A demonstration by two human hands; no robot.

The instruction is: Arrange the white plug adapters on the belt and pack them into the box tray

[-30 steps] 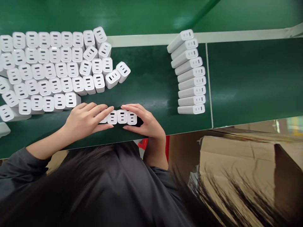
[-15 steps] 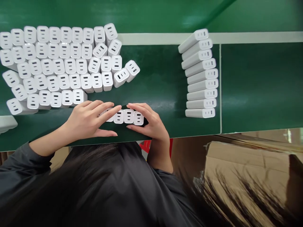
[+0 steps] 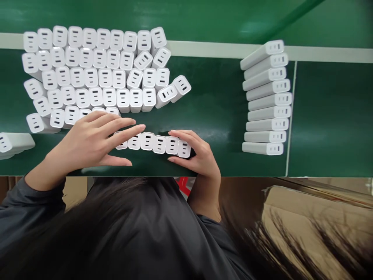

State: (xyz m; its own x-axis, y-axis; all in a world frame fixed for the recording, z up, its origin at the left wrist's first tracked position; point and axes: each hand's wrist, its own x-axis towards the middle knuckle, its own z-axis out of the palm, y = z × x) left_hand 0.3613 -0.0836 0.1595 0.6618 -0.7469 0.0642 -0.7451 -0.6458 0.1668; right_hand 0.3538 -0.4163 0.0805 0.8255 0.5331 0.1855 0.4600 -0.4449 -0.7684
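Observation:
Several white blocks with port-like slots stand side by side in a short row near the table's front edge. My left hand is spread over the left end of this row, fingers apart, thumb in front, and partly hides the leftmost blocks. At the right end, my right hand curls round the last blocks, with its fingers behind and thumb in front. Behind my left hand, many more white blocks stand in uneven rows, slots facing up.
On the right, a column of white blocks lies on its sides on the green table. More white blocks lie at the far left edge. A cardboard box is below the table at the right.
The view has shifted, so the table's contents appear further right. My left hand has moved left relative to the short row, uncovering more of its blocks. My right hand remains at the right end.

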